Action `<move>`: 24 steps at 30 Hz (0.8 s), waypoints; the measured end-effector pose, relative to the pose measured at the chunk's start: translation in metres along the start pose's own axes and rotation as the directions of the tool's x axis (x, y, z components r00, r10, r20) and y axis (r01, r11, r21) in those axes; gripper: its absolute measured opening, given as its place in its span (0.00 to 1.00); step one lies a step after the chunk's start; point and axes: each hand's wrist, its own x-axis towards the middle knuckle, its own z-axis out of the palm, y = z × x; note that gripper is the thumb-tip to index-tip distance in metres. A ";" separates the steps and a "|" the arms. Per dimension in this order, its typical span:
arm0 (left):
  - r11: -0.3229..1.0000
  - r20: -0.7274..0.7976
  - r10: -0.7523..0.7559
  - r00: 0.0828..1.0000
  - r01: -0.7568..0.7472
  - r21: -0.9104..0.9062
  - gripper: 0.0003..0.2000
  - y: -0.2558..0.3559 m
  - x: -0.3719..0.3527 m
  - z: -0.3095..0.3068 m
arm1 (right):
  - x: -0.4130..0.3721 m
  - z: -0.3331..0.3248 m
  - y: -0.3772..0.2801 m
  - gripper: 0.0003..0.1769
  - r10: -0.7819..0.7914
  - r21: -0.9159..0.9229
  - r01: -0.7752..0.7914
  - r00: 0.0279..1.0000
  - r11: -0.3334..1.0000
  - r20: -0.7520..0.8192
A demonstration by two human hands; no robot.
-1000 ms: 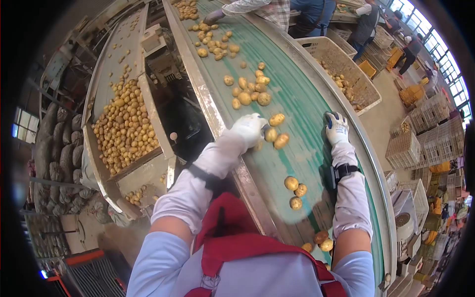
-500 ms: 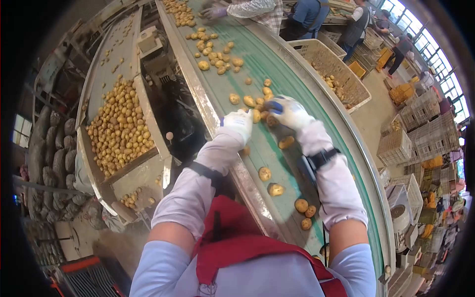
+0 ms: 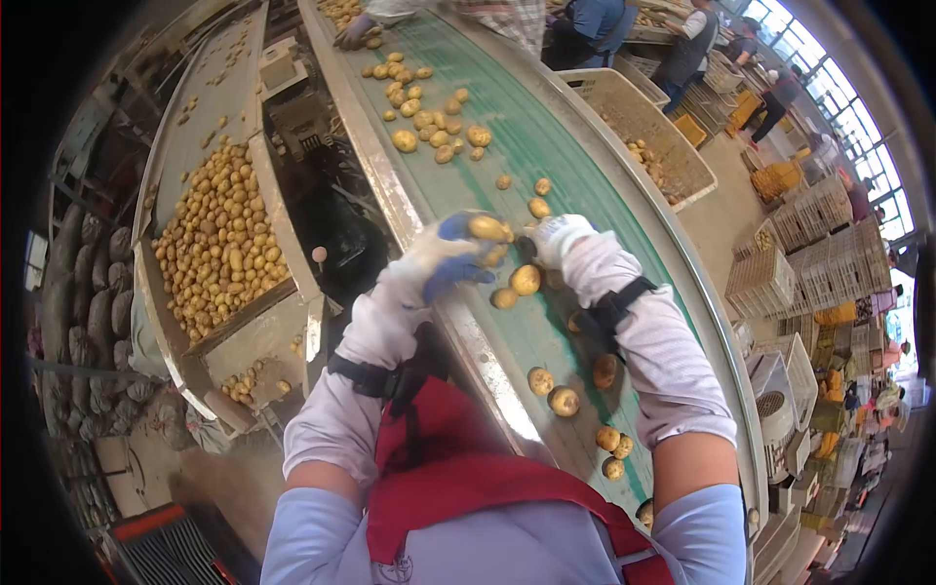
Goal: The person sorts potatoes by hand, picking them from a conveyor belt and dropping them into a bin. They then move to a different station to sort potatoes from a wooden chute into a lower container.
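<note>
Both of my hands wear white gloves with blue on the fingers and palms. Over the near edge of the green conveyor belt (image 3: 624, 244), my left hand (image 3: 444, 258) is turned palm inward, its fingers curled around potatoes (image 3: 488, 229); two show in its grasp. My right hand (image 3: 560, 240) is just to the right, back upward, with its fingers bent down and closed. Something dark shows at those fingertips, but I cannot make out what. Close below the hands lies a loose potato (image 3: 526, 281), and a few others lie nearer my body.
A metal rail (image 3: 468, 341) edges the belt on my side. To the left, a chute (image 3: 292, 283) holds a heap of potatoes (image 3: 219, 234). Across the belt stands a large crate (image 3: 687, 190). A co-worker's gloved hand (image 3: 356, 31) is at the far end; stacked crates (image 3: 838, 268) stand right.
My left hand has moved left and turned over, now with potatoes in its fingers. My right hand has shifted slightly down. Potatoes on the belt have slid toward me.
</note>
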 end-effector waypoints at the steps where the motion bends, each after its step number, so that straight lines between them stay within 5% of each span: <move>1: 0.973 0.040 0.055 0.998 -0.044 -0.228 0.26 -0.006 -0.005 0.000 | 0.003 0.002 -0.001 0.26 0.093 0.092 -0.097 0.994 0.991 0.051; 2: 0.941 0.055 0.118 0.991 -0.094 -0.324 0.24 -0.008 -0.004 0.005 | 0.033 0.037 0.009 0.19 0.123 0.077 -0.115 0.986 0.990 -0.109; 5: 0.831 0.038 0.202 0.979 -0.151 -0.536 0.28 -0.009 0.005 0.006 | 0.034 0.049 0.001 0.19 0.290 0.336 -0.262 0.956 0.905 -0.035; 7: 0.796 0.012 0.184 0.983 -0.142 -0.589 0.24 -0.005 0.019 0.003 | -0.001 0.050 0.007 0.18 0.143 0.204 -0.118 0.984 0.972 -0.110; 8: 0.938 -0.051 0.098 0.994 -0.109 -0.329 0.21 0.007 0.023 0.007 | -0.024 0.042 0.011 0.18 -0.026 0.047 0.034 0.986 0.998 -0.164; 9: 0.998 -0.138 0.029 0.990 -0.035 -0.047 0.19 0.018 0.026 0.012 | -0.039 0.038 0.016 0.18 -0.027 0.047 0.035 0.987 0.998 -0.158; 10: 0.984 -0.233 0.030 0.972 0.012 0.179 0.13 0.025 0.036 0.028 | -0.053 0.037 0.022 0.18 -0.050 0.207 0.086 0.983 0.975 -0.175; 11: 0.885 -0.190 0.077 0.979 0.021 0.466 0.14 0.012 0.062 0.016 | -0.065 0.040 0.036 0.19 -0.064 0.359 0.133 0.978 0.924 -0.199; 12: 0.639 -0.137 0.174 0.975 -0.006 0.769 0.16 0.011 0.078 0.019 | -0.053 0.072 0.068 0.21 -0.090 0.581 0.287 0.935 0.762 -0.343; 13: 0.296 -0.050 0.243 0.969 -0.025 0.955 0.18 0.007 0.091 0.026 | -0.052 0.089 0.082 0.24 0.036 0.780 0.426 0.868 0.458 -0.495; 16: -0.124 -0.067 0.027 0.997 0.070 0.990 0.22 -0.013 0.117 0.052 | -0.042 0.093 0.112 0.24 0.323 0.866 0.321 0.832 0.384 -0.451; 17: -0.191 0.016 -0.059 0.998 -0.027 0.981 0.21 -0.022 0.120 0.054 | -0.036 0.086 0.113 0.24 0.362 0.886 0.277 0.835 0.373 -0.414; 18: -0.210 -0.027 -0.069 0.997 0.012 0.978 0.22 -0.033 0.126 0.061 | -0.024 0.089 0.110 0.22 0.366 0.830 0.238 0.811 0.505 -0.455; 19: -0.229 -0.068 -0.080 0.994 0.048 0.972 0.22 -0.036 0.125 0.075 | -0.021 0.078 0.101 0.22 0.296 0.679 0.063 0.868 0.731 -0.399; 20: -0.234 -0.077 -0.080 0.994 0.056 0.971 0.22 -0.037 0.124 0.078 | -0.014 0.079 0.084 0.22 0.354 0.579 -0.081 0.856 0.812 -0.377; 22: -0.172 -0.088 -0.075 0.993 0.074 0.982 0.21 -0.039 0.122 0.082 | -0.017 0.068 0.053 0.24 0.415 0.417 -0.276 0.862 0.866 -0.292; 23: -0.174 -0.094 -0.084 0.992 0.078 0.982 0.21 -0.040 0.116 0.080 | -0.018 0.072 0.052 0.24 0.412 0.422 -0.272 0.865 0.865 -0.285; 24: -0.033 -0.069 -0.081 0.994 0.066 0.997 0.20 -0.040 0.109 0.075 | -0.020 0.077 0.054 0.23 0.409 0.474 -0.239 0.863 0.848 -0.297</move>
